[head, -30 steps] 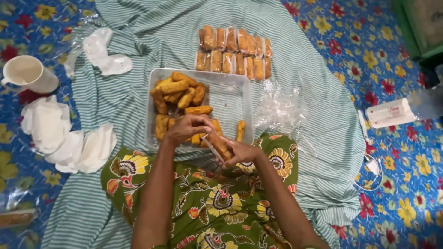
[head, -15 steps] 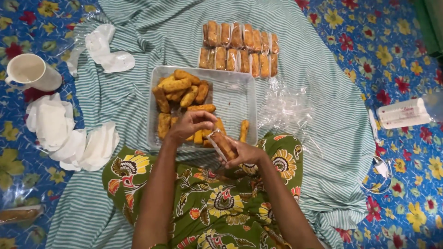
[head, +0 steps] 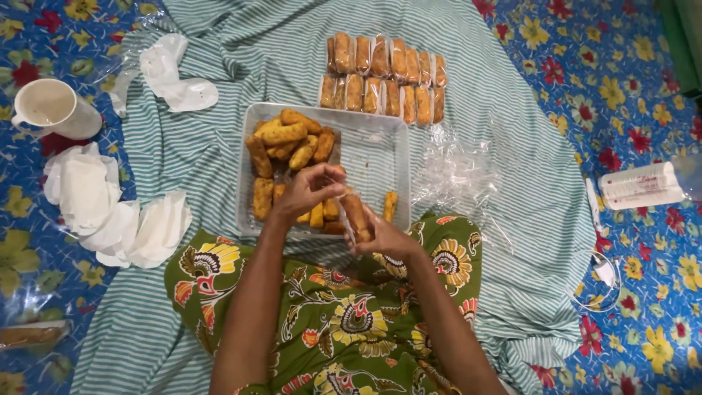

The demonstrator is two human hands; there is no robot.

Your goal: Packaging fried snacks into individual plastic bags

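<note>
While the right hand [head: 384, 238] wraps round a fried roll [head: 356, 213] standing nearly upright over the near edge of the tray [head: 380, 146], the left hand [head: 303, 192] pinches at its top end, fingertips closed narrow on what looks like a thin clear wrapper, though the film itself is hard to make out. Under both hands, several loose rolls [head: 289, 150] are partly hidden; more lie heaped in the tray's far left corner, and one sits alone to the right. Beyond the tray, two rows of wrapped rolls [head: 384, 79] rest on the striped cloth [head: 475, 95]. Right of the tray lies a pile of clear bags [head: 457, 172], barely readable against the stripes. Far left, a white cup [head: 51, 108] and crumpled white paper [head: 110, 212]; at the right edge, a white packet [head: 640, 186], partly cut off.
</note>
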